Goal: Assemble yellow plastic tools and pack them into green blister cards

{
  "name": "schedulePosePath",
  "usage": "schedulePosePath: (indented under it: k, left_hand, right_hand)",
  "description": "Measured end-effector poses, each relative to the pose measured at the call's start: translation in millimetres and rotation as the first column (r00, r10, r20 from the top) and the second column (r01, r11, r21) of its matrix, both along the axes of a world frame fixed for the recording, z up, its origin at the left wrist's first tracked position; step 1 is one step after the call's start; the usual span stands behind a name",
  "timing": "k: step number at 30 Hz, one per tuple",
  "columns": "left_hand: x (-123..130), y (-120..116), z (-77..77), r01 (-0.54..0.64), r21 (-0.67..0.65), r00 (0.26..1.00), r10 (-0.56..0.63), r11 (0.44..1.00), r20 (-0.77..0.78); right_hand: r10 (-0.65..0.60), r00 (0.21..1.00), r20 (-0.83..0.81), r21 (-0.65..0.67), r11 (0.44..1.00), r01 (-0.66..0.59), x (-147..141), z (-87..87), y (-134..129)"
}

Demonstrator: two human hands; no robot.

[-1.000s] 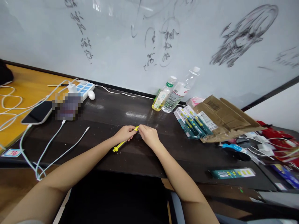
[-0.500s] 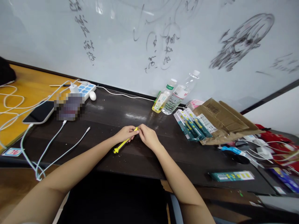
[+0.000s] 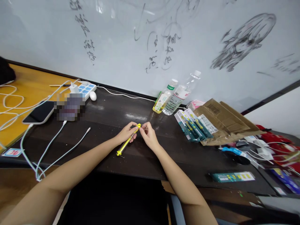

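Observation:
A slim yellow spring scale (image 3: 126,144) slants over the dark table, its lower end toward me. A thin wire sticks out from that lower end. My left hand (image 3: 127,132) grips the scale near its upper end, fingers closed around the tube. At the top, my right hand (image 3: 149,136) has its thumb and fingers pinched on a thin curved wire (image 3: 144,126) beside the yellow cap. Exactly how the wire meets the cap is too small to tell.
Two bottles (image 3: 174,101) stand at the whiteboard. To the right are several green boxes (image 3: 192,126), a brown cardboard package (image 3: 225,120) and another green box (image 3: 232,177). A phone (image 3: 39,113), cables and a power strip (image 3: 86,89) lie left.
The spring scale has turned a little in my left hand and shifted slightly right. My right fingers have opened up from the cap, and the curved wire now shows between them.

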State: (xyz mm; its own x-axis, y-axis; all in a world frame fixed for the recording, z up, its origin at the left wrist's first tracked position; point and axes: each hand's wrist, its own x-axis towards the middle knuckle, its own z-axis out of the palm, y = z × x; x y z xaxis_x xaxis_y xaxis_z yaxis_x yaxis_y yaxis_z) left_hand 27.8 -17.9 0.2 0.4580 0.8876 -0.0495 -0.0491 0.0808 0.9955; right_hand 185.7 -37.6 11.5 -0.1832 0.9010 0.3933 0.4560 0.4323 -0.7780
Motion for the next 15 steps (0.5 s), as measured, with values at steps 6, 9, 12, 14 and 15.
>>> schedulePosePath:
  k: [6, 9, 12, 14, 15]
  left_hand:
    - [3.2, -3.1, -1.6, -0.048, 0.015, 0.998, 0.049, 0.999, -0.04]
    - [5.2, -4.5, -4.7, -0.059, 0.015, 0.998, 0.059, 0.998, -0.009]
    - [7.9, -6.2, -6.3, -0.058, -0.035, 0.993, 0.061, 0.998, 0.098]
    - [9.3, -7.2, -6.1, -0.05, -0.061, 0.985, 0.059, 0.997, 0.163]
    - [9.7, -7.6, -5.5, -0.048, -0.072, 0.98, 0.061, 0.996, 0.187]
  right_hand:
    - [0.004, 0.979, 0.202, 0.031, 0.999, -0.011, -5.8, -0.6, -2.0]
    - [0.112, 0.991, 0.076, -0.04, 0.993, -0.109, -3.9, -5.1, 1.1]
    - [0.183, 0.979, -0.084, -0.113, 0.975, -0.192, -0.4, -10.3, 5.2]
    - [0.197, 0.969, -0.149, -0.134, 0.967, -0.218, 1.5, -13.2, 7.9]
    - [0.205, 0.963, -0.173, -0.137, 0.964, -0.23, 2.3, -14.4, 9.1]
